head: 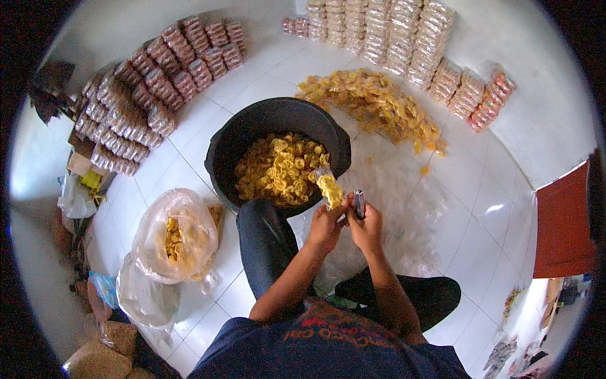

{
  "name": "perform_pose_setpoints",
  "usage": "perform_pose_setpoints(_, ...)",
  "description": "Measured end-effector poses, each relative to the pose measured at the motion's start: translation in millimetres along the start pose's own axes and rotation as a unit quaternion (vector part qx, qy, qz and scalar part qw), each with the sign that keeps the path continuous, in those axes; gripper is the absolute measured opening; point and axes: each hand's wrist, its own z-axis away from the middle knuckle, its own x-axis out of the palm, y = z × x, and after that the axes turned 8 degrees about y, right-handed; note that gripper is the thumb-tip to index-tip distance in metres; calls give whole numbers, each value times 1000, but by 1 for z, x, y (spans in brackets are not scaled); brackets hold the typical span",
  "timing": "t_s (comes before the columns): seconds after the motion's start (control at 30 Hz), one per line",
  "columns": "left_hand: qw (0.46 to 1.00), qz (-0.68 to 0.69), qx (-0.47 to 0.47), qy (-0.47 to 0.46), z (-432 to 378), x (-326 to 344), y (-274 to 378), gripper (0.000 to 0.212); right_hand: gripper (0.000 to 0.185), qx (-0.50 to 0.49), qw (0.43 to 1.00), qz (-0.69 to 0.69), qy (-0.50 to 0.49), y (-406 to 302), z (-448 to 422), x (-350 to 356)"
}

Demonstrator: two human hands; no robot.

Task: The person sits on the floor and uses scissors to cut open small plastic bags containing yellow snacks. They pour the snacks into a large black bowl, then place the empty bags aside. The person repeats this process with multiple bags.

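Observation:
My left hand [325,226] grips a small clear plastic packet [330,188] filled with yellow chips, its far end tilted toward the black tub. In my right hand [365,226] is a small dark stapler-like tool [359,203], held close beside the packet's near end. The fingertips of both hands almost meet there; whether the tool touches the plastic is hidden. Just beyond my hands stands a large black plastic tub [279,106], partly filled with loose round yellow chips [286,163].
Clear plastic bags [402,222] spread over the tiles at right. Beyond them lies a heap of filled chip packets [374,104]. An open plastic sack [175,237] holding chips stands at left. Bundled packs line the walls at left [161,76] and back right [397,33].

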Motion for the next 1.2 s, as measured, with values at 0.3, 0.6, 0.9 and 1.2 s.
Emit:
perform_pose_setpoints(0.3,997,27,-73,5,-27,-43,-5,23,14,-102,988,117,-10,12,-1,15)
perform_pose_setpoints(0.6,988,110,46,97,-106,-89,27,23,22,-71,988,127,-46,33,9,23)
perform_pose_setpoints(0.9,992,-60,5,114,-104,-64,-7,25,31,27,937,248,246,191,-21,-77)
perform_pose_setpoints(1.2,761,-545,352,10,-152,-40,-42,33,36,-30,886,360,291,280,-25,-127)
